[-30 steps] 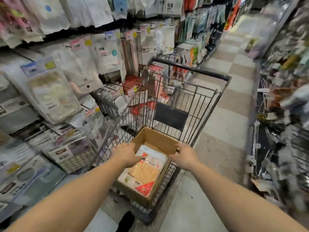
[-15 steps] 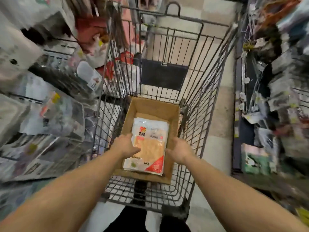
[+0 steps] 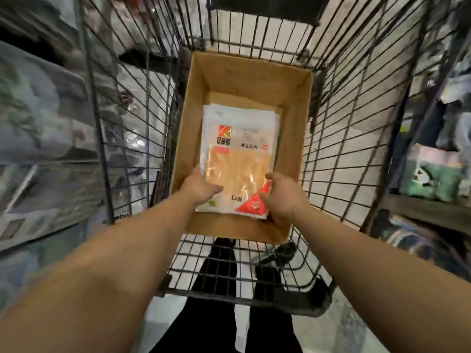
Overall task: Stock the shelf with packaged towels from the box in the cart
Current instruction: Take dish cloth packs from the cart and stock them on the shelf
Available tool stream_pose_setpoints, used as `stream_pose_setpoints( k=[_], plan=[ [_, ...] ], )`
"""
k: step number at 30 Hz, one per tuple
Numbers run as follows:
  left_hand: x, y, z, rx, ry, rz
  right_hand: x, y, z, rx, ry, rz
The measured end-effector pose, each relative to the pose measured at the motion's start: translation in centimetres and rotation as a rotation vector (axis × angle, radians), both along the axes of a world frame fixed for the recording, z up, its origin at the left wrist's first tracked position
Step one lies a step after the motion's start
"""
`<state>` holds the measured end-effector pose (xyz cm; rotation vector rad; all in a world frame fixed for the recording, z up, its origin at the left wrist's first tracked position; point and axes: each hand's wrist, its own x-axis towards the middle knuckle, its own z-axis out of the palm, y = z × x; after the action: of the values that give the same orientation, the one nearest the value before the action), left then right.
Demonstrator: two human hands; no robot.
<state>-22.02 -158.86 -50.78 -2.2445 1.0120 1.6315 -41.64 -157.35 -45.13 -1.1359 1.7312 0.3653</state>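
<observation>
An open cardboard box (image 3: 293, 118) sits in the black wire cart (image 3: 142, 103). Inside it lies a clear packaged towel (image 3: 239, 154), orange cloth with a red logo and a red corner label. My left hand (image 3: 201, 187) is at the package's near left edge, thumb lying over its top face. My right hand (image 3: 283, 197) holds the near right corner, thumb on the red label and fingers hidden beneath the pack. Both hands are inside the box.
Shelves of packaged goods (image 3: 38, 128) run along the left of the cart, blurred. Another shelf rack (image 3: 433, 179) with green and white packs stands on the right. My dark trousers and shoes (image 3: 221, 271) show through the cart's wire floor.
My view has swung down from the aisle into the cart. Both hands moved from the box's sides down onto the near end of the towel package.
</observation>
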Motion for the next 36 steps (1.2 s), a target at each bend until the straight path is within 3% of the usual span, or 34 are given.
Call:
stream_pose_setpoints(
  k=[9, 14, 17, 22, 29, 36],
  plan=[
    [-0.9, 0.2, -0.8, -0.053, -0.104, 0.194, -0.2, -0.7, -0.4, 0.02, -0.015, -0.068],
    [-0.8, 0.2, -0.2, -0.13, -0.029, 0.279, -0.5, -1.6, 0.4, 0.01, -0.019, -0.117],
    [-0.9, -0.1, 0.5, -0.156, 0.072, 0.436, -0.6, -1.8, 0.5, 0.025, -0.046, -0.212],
    [-0.3, 0.1, 1.1, 0.003, 0.212, 0.702, -0.4, -2.2, 0.5, 0.026, -0.059, -0.456],
    [0.8, 1.2, -0.2, 0.137, 0.303, 0.741, -0.5, -2.7, 0.2, -0.027, -0.119, -0.736],
    [-0.5, 1.2, -2.3, -0.07, 0.104, 0.424, -1.0, -1.8, 0.0, -0.101, -0.052, -0.721]
  ],
)
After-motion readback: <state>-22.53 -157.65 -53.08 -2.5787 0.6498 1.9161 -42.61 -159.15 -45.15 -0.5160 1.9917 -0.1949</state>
